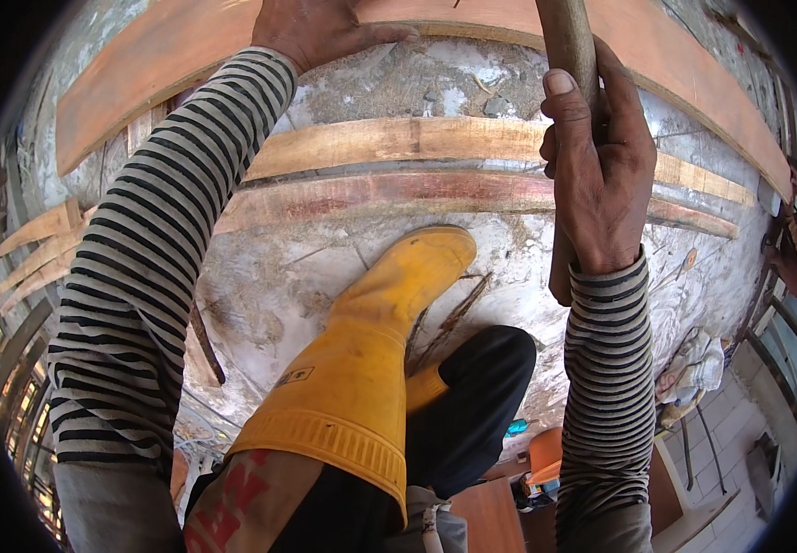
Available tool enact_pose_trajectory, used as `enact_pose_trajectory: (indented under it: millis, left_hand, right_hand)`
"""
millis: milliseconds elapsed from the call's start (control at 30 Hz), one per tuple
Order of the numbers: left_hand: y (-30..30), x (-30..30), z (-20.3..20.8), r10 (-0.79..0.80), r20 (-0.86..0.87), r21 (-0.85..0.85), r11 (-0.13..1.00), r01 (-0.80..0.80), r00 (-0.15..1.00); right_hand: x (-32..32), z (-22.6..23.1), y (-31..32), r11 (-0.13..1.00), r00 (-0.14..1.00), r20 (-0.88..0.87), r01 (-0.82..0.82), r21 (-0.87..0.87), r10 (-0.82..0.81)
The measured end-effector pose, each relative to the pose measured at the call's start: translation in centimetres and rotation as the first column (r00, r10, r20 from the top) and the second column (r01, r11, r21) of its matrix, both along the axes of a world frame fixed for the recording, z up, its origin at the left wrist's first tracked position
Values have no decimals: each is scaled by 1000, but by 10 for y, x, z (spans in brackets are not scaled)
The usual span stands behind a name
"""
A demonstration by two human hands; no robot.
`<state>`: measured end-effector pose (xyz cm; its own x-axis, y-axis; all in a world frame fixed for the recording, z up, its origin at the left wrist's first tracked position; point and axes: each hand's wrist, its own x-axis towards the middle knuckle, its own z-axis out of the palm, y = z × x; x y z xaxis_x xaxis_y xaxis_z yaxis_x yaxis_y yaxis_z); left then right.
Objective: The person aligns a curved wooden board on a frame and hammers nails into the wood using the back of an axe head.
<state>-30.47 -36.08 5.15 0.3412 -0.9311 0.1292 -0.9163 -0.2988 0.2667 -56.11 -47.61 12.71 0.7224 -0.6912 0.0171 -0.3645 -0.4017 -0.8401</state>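
Observation:
Across the top of the head view lies a long, wide reddish-brown wooden board [154, 74]. My left hand [311, 32] rests on it by its near edge, thumb stretched out to the right; its other fingers are partly cut off by the frame. A round wooden handle [568, 32] is in my right hand [601, 157], fingers wrapped round it and thumb along its side. The handle's far end runs out of view, so the tool's kind is hidden. Its near end hangs by my wrist, above two narrow wooden strips, one pale [352, 146] and one reddish [371, 192].
My yellow rubber boot [325, 396] stands on the stained, whitish floor [279, 276], just short of the strips. More wooden pieces [48, 230] lie at the left. On the right are a crumpled pale sack [693, 364] and dark bars [790, 341]. An orange object [546, 452] sits low behind my leg.

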Motion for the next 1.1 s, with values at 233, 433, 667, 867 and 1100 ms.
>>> enact_pose_trajectory:
  millis: [233, 433, 667, 867, 1100]
  left_hand:
    - [-8, -2, -1, 13, 36, 109, 994, -17, 999]
    - [-3, 0, 3, 1, 55, 171, 985, -10, 998]
    - [-9, -6, -20, 20, 211, 57, 998, -33, 977]
    - [-3, 1, -25, 29, 207, -1, 1000, -30, 978]
    - [6, 2, -29, 33, 191, 4, 999, -34, 981]
  right_hand:
    - [16, -20, -3, 967, 976, -181, -155, -202, 119]
    - [16, 14, 6, 951, 995, 68, -43, -308, 67]
    - [15, -27, 2, 973, 992, -115, -77, -218, 53]
    - [4, -16, 22, 941, 990, 142, 29, -337, 20]
    - [20, 0, 20, 986, 993, 115, 26, -165, -7]
